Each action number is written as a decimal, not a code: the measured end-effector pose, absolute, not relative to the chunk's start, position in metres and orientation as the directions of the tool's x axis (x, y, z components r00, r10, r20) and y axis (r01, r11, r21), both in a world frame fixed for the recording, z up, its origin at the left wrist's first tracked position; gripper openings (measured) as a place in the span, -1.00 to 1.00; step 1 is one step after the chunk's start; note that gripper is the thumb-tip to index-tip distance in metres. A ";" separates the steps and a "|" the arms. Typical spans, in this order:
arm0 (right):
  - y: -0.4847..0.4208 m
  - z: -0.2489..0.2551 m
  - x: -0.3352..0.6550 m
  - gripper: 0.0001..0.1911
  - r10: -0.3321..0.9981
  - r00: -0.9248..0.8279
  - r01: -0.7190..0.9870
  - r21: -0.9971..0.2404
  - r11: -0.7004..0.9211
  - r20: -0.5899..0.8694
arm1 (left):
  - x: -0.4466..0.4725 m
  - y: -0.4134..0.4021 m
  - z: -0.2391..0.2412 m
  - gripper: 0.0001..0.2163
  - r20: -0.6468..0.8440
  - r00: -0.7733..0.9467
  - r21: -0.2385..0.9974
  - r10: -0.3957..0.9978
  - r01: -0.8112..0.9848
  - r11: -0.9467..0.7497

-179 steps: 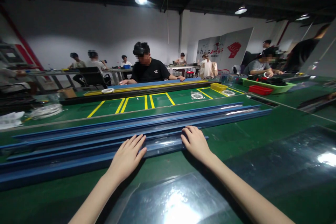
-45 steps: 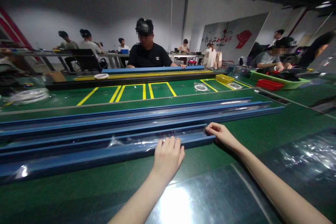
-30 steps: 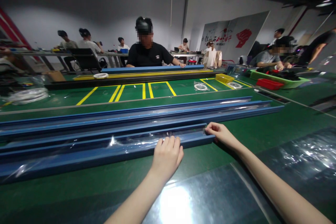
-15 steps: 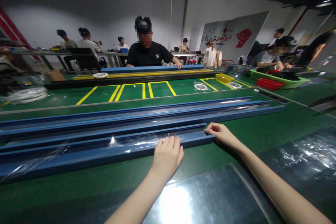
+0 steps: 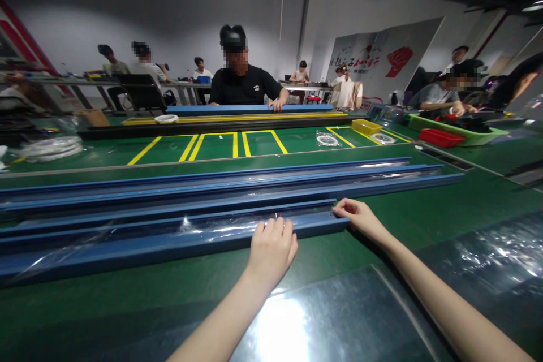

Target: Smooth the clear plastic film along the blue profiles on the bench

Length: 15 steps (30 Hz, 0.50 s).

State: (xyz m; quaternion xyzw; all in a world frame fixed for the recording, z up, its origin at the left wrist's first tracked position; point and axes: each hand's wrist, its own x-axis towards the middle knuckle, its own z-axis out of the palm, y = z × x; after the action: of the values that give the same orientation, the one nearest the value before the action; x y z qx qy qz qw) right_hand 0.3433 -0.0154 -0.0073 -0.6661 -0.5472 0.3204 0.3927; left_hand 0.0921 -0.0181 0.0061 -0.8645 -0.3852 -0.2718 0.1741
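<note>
A long blue channel-shaped profile (image 5: 169, 257) lies across the near part of the table, its trough lined with glossy clear plastic film (image 5: 231, 228). My left hand (image 5: 274, 249) is closed over its near wall, close to the right end, with the fingers curled into the trough. At that right end my right hand (image 5: 360, 219) pinches the end of the clear film; the fingertips partly hide the spot. Just behind lie more blue profiles (image 5: 305, 189), side by side and roughly parallel.
Across the green table (image 5: 403, 215) run yellow tape lines, with coiled white rings (image 5: 327, 139) in bags. A yellow bin (image 5: 365, 127), a red bin (image 5: 441, 137) and a green tray (image 5: 479, 136) stand right. A co-worker (image 5: 254, 87) opposite touches another blue profile. Clear sheeting (image 5: 348, 317) covers the near edge.
My hands keep almost the same place on the profile. The view has shifted slightly, and the co-worker's hand opposite has moved a little left along their profile.
</note>
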 end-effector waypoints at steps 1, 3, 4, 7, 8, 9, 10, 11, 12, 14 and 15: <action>-0.015 -0.008 0.343 -0.69 0.980 0.200 0.484 -0.871 -0.086 0.014 | 0.092 -0.018 0.007 -0.85 0.601 0.552 -0.087 0.579 0.764 -0.639; -0.015 -0.008 0.343 -0.70 0.978 0.205 0.501 -0.863 -0.063 0.048 | 0.093 -0.019 0.008 -0.87 0.592 0.543 -0.076 0.596 0.774 -0.629; -0.016 -0.008 0.343 -0.71 0.977 0.204 0.510 -0.859 -0.049 0.066 | 0.093 -0.019 0.008 -0.87 0.589 0.538 -0.073 0.603 0.778 -0.624; -0.016 -0.008 0.342 -0.72 0.975 0.197 0.535 -0.844 -0.022 0.100 | 0.092 -0.019 0.008 -0.87 0.586 0.532 -0.069 0.612 0.785 -0.616; -0.016 -0.007 0.342 -0.72 0.975 0.194 0.544 -0.839 -0.016 0.108 | 0.092 -0.019 0.008 -0.87 0.588 0.530 -0.069 0.611 0.785 -0.615; -0.016 -0.007 0.342 -0.73 0.975 0.189 0.554 -0.832 -0.008 0.117 | 0.092 -0.019 0.008 -0.87 0.591 0.529 -0.068 0.610 0.786 -0.615; -0.016 -0.007 0.342 -0.74 0.975 0.183 0.565 -0.825 0.002 0.128 | 0.092 -0.020 0.008 -0.86 0.593 0.526 -0.068 0.609 0.787 -0.613; -0.016 -0.007 0.342 -0.75 0.974 0.177 0.577 -0.817 0.013 0.140 | 0.092 -0.020 0.008 -0.86 0.595 0.523 -0.068 0.611 0.790 -0.610; -0.015 -0.007 0.343 -0.76 0.974 0.170 0.589 -0.807 0.024 0.153 | 0.092 -0.020 0.009 -0.86 0.594 0.520 -0.069 0.614 0.793 -0.606; -0.015 -0.008 0.343 -0.77 0.973 0.156 0.613 -0.789 0.039 0.170 | 0.092 -0.020 0.010 -0.87 0.586 0.518 -0.071 0.623 0.798 -0.598; -0.015 -0.008 0.343 -0.77 0.973 0.150 0.622 -0.782 0.044 0.175 | 0.092 -0.021 0.010 -0.87 0.581 0.518 -0.072 0.628 0.801 -0.594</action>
State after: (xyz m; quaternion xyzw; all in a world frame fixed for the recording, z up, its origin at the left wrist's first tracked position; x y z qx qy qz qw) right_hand 0.3434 -0.0152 -0.0079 -0.6529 -0.6109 0.2274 0.3858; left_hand 0.0919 -0.0206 0.0101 -0.8548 -0.4182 -0.2573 0.1681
